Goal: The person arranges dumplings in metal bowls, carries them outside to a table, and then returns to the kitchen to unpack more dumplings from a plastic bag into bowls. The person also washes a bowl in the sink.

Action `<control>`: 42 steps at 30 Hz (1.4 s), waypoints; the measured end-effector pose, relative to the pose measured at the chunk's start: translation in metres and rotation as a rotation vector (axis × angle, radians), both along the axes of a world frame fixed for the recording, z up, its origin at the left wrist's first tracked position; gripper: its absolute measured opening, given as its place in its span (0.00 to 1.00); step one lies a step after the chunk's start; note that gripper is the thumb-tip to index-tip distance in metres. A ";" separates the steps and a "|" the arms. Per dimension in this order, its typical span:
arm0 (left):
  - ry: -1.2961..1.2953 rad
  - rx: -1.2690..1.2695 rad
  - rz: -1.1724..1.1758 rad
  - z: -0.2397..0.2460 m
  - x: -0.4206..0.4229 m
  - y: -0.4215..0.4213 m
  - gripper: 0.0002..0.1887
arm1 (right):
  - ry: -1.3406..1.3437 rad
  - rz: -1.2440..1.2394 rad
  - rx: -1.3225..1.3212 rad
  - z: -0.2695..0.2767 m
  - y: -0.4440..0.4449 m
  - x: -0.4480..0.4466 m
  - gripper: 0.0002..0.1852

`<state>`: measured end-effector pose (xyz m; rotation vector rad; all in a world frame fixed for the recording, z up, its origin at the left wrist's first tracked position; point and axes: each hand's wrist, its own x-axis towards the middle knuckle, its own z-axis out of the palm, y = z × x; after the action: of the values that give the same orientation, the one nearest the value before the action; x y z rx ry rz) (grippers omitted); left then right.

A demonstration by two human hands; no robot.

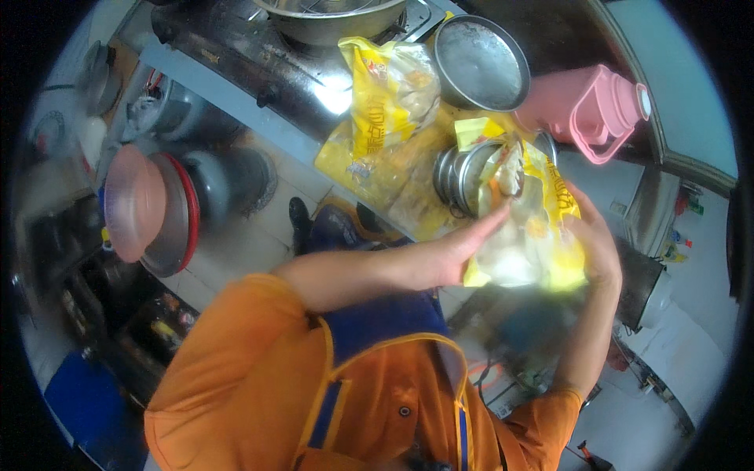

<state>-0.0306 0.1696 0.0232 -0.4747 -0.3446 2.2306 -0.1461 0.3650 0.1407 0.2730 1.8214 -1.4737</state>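
Note:
Between both my hands is a yellow-and-clear plastic food bag (533,235) bearing printed writing. My left hand (480,238) presses its near left side, thumb up along the film. The right side is gripped by my right hand (595,238), whose fingers are partly hidden behind it. Pale contents show blurrily through the clear film. Just beyond the bag stand stacked metal bowls (462,176), partly covered by it. Another similar bag (383,100), with pale pieces inside, is propped beside the stove. Below it, a yellow plastic packet (344,162) lies on the counter.
A round metal pan (483,65) and a pink plastic jug (577,109) stand behind the bowls. The gas stove (247,70) carries a wide metal pot (336,26). Left of the counter edge (235,120) are a pink basin (135,203) and a red-rimmed metal basin (174,235).

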 end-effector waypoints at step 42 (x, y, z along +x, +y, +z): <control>0.201 -0.072 0.085 0.009 0.044 -0.033 0.27 | 0.122 0.471 -0.107 0.013 -0.065 0.016 0.26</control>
<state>0.0134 0.1369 0.0318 -0.2737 -0.1827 2.3553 -0.1301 0.2999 0.1538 -0.2884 1.7404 -1.2640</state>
